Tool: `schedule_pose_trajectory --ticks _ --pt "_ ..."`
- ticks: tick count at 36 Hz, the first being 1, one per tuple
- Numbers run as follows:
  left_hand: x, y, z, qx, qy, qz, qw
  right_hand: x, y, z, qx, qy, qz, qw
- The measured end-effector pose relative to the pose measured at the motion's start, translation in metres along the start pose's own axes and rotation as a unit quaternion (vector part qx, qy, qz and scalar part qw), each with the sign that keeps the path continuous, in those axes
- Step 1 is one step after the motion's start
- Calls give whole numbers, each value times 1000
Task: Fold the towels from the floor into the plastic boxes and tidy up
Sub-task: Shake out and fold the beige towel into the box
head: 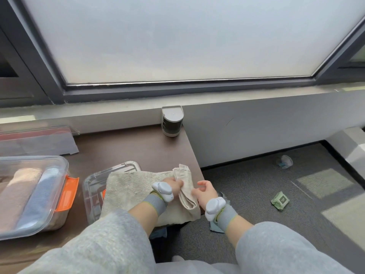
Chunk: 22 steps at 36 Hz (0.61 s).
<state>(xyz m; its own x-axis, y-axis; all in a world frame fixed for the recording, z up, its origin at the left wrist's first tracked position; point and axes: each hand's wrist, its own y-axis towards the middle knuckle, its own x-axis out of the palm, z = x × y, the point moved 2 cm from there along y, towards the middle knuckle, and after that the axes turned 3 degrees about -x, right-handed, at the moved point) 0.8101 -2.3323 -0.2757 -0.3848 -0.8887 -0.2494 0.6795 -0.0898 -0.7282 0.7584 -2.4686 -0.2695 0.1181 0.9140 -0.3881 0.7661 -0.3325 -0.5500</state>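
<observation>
Across the dark brown tabletop, spreading the beige terry towel leftward from the grip over a clear plastic box, pinching its forward-running folded strip in the left hand, hovering the slack, empty right hand just rightward.

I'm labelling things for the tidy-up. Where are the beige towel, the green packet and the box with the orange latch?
beige towel [126, 186], head view, its flat spread part.
green packet [280, 200], head view, middle of its top face.
box with the orange latch [66, 167], head view, far right corner of its rim.
</observation>
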Motion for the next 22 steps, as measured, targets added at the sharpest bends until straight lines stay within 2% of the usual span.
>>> schedule_pose_trajectory --ticks 3,8,11,14,17,20,22 --pt "0 -5 5 29 44 5 999 8 -5 9 31 -108 -25 993" --pt "0 -2 8 47 60 30 997 16 -12 11 14 -226 -47 973" --pt "0 -1 8 39 61 71 995 22 -15 5 43 -246 -61 966" --pt "1 0 7 44 61 69 995 25 -13 4 67 -256 -87 960" --pt "-4 6 1 79 136 76 985 27 -10 6 8 -305 -90 948" --pt "-15 7 0 98 185 93 973 30 -8 5 -6 -320 -121 940" --pt "-23 9 2 145 279 124 941 32 -6 3 -8 -320 -116 940"
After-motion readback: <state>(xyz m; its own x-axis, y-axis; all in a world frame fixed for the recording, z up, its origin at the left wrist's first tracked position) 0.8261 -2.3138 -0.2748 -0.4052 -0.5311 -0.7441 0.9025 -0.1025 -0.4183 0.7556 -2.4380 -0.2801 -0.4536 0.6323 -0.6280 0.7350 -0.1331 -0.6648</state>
